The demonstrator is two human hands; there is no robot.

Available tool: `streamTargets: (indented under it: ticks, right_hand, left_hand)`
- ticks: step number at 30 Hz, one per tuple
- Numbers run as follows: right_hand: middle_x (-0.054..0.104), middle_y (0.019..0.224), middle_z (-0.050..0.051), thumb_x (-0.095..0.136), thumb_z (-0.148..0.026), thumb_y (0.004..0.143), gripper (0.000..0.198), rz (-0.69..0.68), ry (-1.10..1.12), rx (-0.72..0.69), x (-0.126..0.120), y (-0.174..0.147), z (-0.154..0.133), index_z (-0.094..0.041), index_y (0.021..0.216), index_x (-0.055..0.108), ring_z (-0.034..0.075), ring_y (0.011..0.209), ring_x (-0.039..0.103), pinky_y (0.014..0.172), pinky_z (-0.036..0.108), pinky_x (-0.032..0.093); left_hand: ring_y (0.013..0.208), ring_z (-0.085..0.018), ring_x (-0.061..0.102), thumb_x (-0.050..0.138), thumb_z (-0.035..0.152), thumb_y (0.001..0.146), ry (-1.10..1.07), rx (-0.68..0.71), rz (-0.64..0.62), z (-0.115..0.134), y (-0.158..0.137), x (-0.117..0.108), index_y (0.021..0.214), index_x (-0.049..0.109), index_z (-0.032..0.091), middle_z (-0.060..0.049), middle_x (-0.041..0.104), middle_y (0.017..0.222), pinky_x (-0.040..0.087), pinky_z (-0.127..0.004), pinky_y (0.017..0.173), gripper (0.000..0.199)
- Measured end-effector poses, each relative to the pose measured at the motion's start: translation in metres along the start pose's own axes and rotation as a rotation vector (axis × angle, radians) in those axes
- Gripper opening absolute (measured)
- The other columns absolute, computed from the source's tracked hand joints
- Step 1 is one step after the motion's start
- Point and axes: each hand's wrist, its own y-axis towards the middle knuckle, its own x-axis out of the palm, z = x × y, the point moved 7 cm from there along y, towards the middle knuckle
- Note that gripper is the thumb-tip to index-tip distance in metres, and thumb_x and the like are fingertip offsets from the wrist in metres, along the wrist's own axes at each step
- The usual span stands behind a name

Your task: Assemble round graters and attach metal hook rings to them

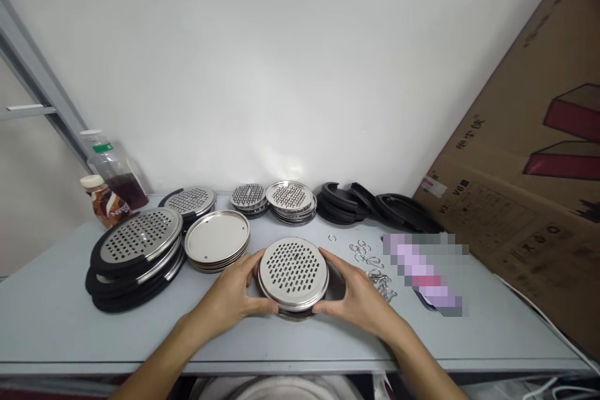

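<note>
A round metal grater disc [294, 272] with rows of slots is held between my two hands, low over the front middle of the table. My left hand [248, 284] grips its left edge, and my right hand [344, 290] grips the right edge. Under the disc a darker rim shows; I cannot tell whether it is a separate part. Close to my left hand stands a stack of plain metal discs [218, 236]. Beside my right hand lie small metal clips [382, 284] and several thin rings [360, 251].
At left are stacked graters with black rims [135, 262]. Behind stand slotted grater discs [290, 197] and black curved rims [340, 203]. Bottles [105, 200] stand far left. A blurred purple item [419, 269] and a large cardboard box [520, 187] are at right.
</note>
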Motion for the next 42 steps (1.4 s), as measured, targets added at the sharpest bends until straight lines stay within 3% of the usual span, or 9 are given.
streamTargets:
  ticks: [6, 14, 28, 42]
  right_hand:
    - [0.056, 0.143, 0.01, 0.087, -0.052, 0.062, 0.097, -0.031, 0.041, -0.011, -0.004, 0.001, -0.009, -0.026, 0.146, 0.045, 0.035, 0.131, 0.052, 0.111, 0.05, 0.04]
    - [0.055, 0.143, 0.013, 0.087, -0.052, 0.06, 0.1, -0.062, 0.008, 0.022, -0.002, -0.002, 0.001, -0.024, 0.146, 0.045, 0.037, 0.13, 0.051, 0.109, 0.052, 0.041]
    - [0.045, 0.151, 0.009, 0.089, -0.031, 0.058, 0.099, -0.095, 0.032, -0.078, 0.003, -0.003, -0.001, -0.029, 0.147, 0.043, 0.033, 0.138, 0.043, 0.116, 0.049, 0.033]
    - [0.038, 0.156, 0.009, 0.087, -0.042, 0.063, 0.089, -0.14, -0.03, -0.014, 0.007, -0.006, 0.01, -0.03, 0.143, 0.05, 0.034, 0.141, 0.039, 0.118, 0.051, 0.031]
  left_hand:
    - [0.095, -0.027, 0.059, 0.087, 0.055, 0.06, 0.093, -0.008, -0.003, -0.004, -0.002, 0.003, 0.138, 0.053, 0.032, -0.003, 0.062, 0.104, 0.049, -0.037, 0.085, 0.089]
    - [0.128, -0.035, 0.048, 0.085, 0.062, 0.058, 0.126, 0.047, 0.011, -0.007, -0.003, 0.007, 0.137, 0.051, 0.028, -0.01, 0.055, 0.137, 0.036, -0.049, 0.11, 0.093]
    - [0.133, -0.035, 0.044, 0.087, 0.056, 0.06, 0.148, 0.093, 0.009, -0.008, -0.006, 0.012, 0.144, 0.045, 0.03, -0.011, 0.05, 0.143, 0.035, -0.054, 0.113, 0.098]
    - [0.131, -0.036, 0.047, 0.09, 0.052, 0.056, 0.199, 0.083, 0.018, -0.01, -0.009, 0.01, 0.139, 0.054, 0.034, -0.009, 0.052, 0.139, 0.038, -0.055, 0.111, 0.092]
